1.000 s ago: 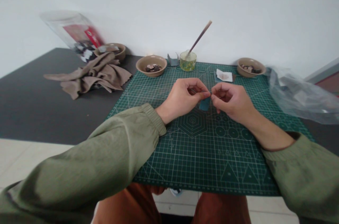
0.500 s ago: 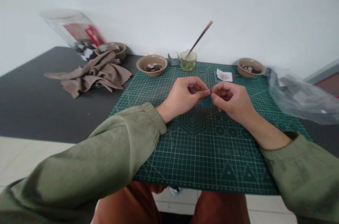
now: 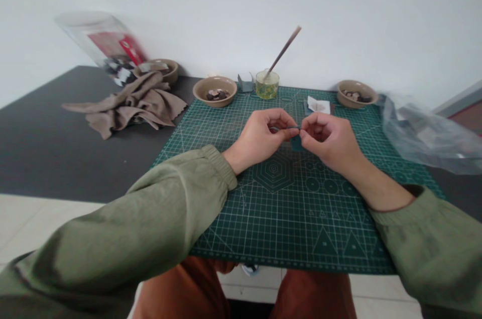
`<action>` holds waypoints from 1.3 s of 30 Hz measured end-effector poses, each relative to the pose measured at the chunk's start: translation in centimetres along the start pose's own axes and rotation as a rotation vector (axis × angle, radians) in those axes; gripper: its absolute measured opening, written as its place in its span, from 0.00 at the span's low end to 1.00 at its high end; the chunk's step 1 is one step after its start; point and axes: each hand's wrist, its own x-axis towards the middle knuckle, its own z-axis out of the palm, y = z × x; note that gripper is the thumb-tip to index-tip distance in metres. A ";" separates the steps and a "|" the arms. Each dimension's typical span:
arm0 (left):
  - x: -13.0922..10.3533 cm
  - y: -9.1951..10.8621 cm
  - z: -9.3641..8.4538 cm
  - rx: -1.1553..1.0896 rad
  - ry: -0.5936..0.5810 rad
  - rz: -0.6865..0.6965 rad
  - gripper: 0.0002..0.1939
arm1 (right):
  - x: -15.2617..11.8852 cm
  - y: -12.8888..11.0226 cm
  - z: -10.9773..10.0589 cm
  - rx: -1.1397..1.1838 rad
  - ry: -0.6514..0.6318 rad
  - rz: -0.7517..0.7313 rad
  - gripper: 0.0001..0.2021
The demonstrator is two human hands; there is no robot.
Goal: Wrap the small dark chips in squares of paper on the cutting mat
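Between my two hands is a small blue-green flat piece [image 3: 296, 143], perhaps leather or card, held above the mat. My left hand [image 3: 268, 134] pinches its upper left edge between thumb and fingertips. From the right side my right hand [image 3: 328, 139] pinches the same upper edge, its fingertips almost touching those of the left. Fingers cover most of the piece's top, so its full shape is hidden. Beneath lies a green cutting mat [image 3: 263, 228] with white grid lines and printed shapes.
Along the back stand a brown bowl [image 3: 199, 92] with dark bits, a glass cup [image 3: 266, 89] holding a stick [image 3: 284, 50], and another bowl [image 3: 348, 101]. White paper [image 3: 318, 106] lies nearby. A brown cloth [image 3: 131, 105] and clear container [image 3: 83, 27] sit left; a plastic bag [image 3: 422, 133] sits right.
My right fingers have closed in on the top edge of the blue-green piece, which sits slightly further right. The left hand has barely moved.
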 end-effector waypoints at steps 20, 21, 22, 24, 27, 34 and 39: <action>0.2 0.7 -0.2 -0.099 0.084 0.061 0.07 | -0.3 0.0 -0.3 -0.059 -0.020 -0.067 0.06; 0.2 0.7 -0.2 -0.109 0.088 0.059 0.07 | -0.3 0.0 -0.3 -0.060 -0.020 -0.071 0.05; 0.2 0.7 -0.2 -0.119 0.093 0.056 0.08 | -0.3 0.0 -0.3 -0.063 -0.022 -0.073 0.05; 0.3 0.7 -0.2 -0.146 0.107 0.055 0.08 | -0.3 0.1 -0.4 -0.071 -0.028 -0.073 0.05; 0.4 0.7 -0.3 -0.187 0.123 0.066 0.11 | -0.3 0.2 -0.5 -0.079 -0.039 -0.078 0.05; 0.3 0.9 -0.2 -0.197 0.154 0.074 0.08 | -0.3 0.1 -0.6 -0.064 -0.046 -0.090 0.04; 1.2 0.8 -1.7 -0.346 0.207 0.137 0.10 | -0.3 0.9 -0.6 -0.116 -0.079 -0.110 0.05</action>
